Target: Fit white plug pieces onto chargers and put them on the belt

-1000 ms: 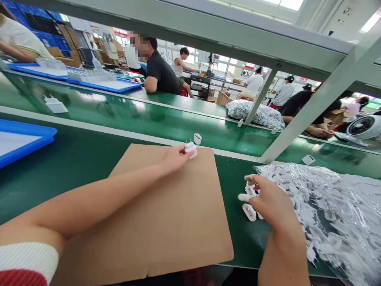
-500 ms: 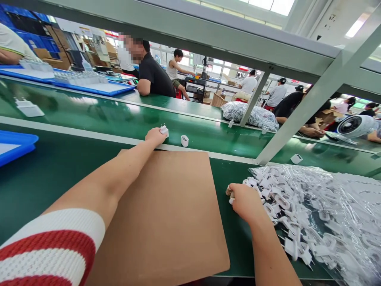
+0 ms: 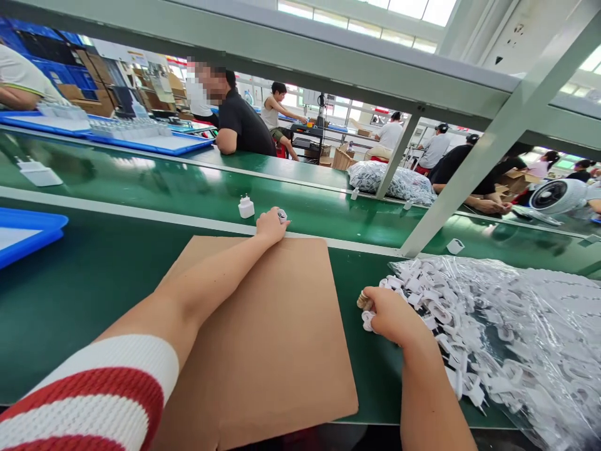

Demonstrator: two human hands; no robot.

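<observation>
At the near edge of the green belt, my left hand point(image 3: 270, 227) has its fingers closed round a white open-topped charger housing point(image 3: 282, 215). Just left of it a white two-pin charger point(image 3: 245, 207) stands upright on the belt, pins up. My right hand point(image 3: 387, 313) is closed low over the green table beside the cardboard sheet, with small white plastic plug parts point(image 3: 367, 321) showing under the fingers. Right behind that hand lies a heap of similar white plug parts point(image 3: 446, 313), spilling from a clear plastic bag point(image 3: 539, 338). The cardboard point(image 3: 277, 338) lies between my arms.
A blue tray point(image 3: 32, 228) sits at the left. More white chargers rest on the belt, one far left point(image 3: 40, 173) and one at right point(image 3: 455, 245). A slanted metal post point(image 3: 464, 169) rises from the belt's edge. Co-workers sit across the belt beside a fan point(image 3: 549, 197).
My left hand has let go of the two-pin charger, leaving it on the belt, and has moved right to grip the open housing. My right hand has stayed nearly in place.
</observation>
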